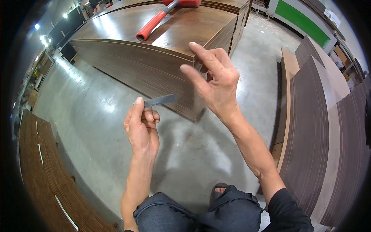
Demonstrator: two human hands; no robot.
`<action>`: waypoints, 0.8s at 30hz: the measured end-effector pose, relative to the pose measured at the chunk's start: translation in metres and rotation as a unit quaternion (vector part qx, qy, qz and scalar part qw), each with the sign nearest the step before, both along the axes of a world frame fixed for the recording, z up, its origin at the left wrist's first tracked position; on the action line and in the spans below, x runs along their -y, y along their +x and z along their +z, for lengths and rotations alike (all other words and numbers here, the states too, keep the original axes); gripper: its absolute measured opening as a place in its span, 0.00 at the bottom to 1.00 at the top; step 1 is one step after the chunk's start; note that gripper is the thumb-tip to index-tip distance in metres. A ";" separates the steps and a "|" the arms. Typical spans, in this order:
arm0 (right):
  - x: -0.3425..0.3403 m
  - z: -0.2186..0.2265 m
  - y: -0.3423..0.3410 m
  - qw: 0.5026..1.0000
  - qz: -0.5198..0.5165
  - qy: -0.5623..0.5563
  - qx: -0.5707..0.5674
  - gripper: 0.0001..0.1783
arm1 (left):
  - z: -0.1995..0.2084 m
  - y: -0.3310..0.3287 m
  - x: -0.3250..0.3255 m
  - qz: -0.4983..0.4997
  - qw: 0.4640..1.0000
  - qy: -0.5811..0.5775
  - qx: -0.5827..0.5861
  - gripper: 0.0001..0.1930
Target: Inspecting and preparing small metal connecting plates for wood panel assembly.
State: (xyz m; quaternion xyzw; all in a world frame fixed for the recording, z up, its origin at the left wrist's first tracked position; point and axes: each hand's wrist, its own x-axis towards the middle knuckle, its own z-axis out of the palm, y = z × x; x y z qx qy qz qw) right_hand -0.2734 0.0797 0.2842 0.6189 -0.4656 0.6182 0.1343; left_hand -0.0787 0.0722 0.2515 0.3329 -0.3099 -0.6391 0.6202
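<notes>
A stack of brown boards (143, 63) stands at the top centre, its glossy upper face catching streaks of light and its layered edges showing as close parallel lines. A mallet (151, 26) lies on it, its red handle pointing toward the person, with its red head at the upper edge of view.

The left hand (141, 127) is in front of the stack, its grip pinched around one end of a flat grey strip (162, 100). The strip is held above the floor, its free end pointing right toward the stack's near corner. The right hand (219, 81) is raised at that corner, its grip spread, thumb and forefinger well apart with nothing between them; whether it touches the boards cannot be told.

Below, the smooth grey floor (98, 102) reflects the lights and carries soft shadows around the person's dark trousers (164, 214) and a sandal (214, 193). More brown boards (42, 154), marked with short white strips, run along the left. At the right, dark striped panels (309, 112) stand beside paler ones. Farther back are a unit with a green panel (301, 21) and, upper left, bright lamps (43, 40).
</notes>
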 end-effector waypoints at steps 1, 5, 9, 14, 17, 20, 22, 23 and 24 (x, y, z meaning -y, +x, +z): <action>0.004 -0.001 0.000 1.000 0.000 -0.014 0.017 0.24 | -0.002 0.002 -0.002 -0.001 1.000 0.005 -0.002 0.14; 0.010 -0.003 0.002 0.999 -0.012 -0.022 0.023 0.21 | -0.005 0.010 -0.004 0.007 1.000 0.018 0.006 0.17; 0.014 -0.004 0.002 0.998 -0.010 -0.066 -0.002 0.19 | -0.009 0.013 -0.003 0.005 1.000 0.014 0.003 0.17; 0.013 -0.002 0.004 0.997 -0.016 -0.080 -0.013 0.16 | -0.012 0.014 -0.003 -0.011 1.000 0.002 -0.004 0.15; 0.013 -0.002 0.004 0.996 -0.017 -0.087 -0.003 0.15 | -0.012 0.013 -0.003 -0.007 1.000 0.010 -0.001 0.15; 0.014 -0.001 0.003 0.995 -0.014 -0.095 -0.010 0.14 | -0.012 0.012 -0.003 -0.008 1.000 0.016 -0.001 0.15; 0.013 0.001 0.003 0.994 -0.011 -0.106 -0.018 0.14 | -0.010 0.010 -0.003 -0.010 1.000 0.014 0.000 0.15; 0.013 0.001 0.004 0.994 -0.012 -0.107 -0.018 0.14 | -0.009 0.009 -0.004 -0.012 1.000 0.012 0.001 0.15; 0.014 0.001 0.004 0.993 -0.010 -0.112 -0.024 0.14 | -0.009 0.009 -0.004 -0.013 1.000 0.011 0.001 0.15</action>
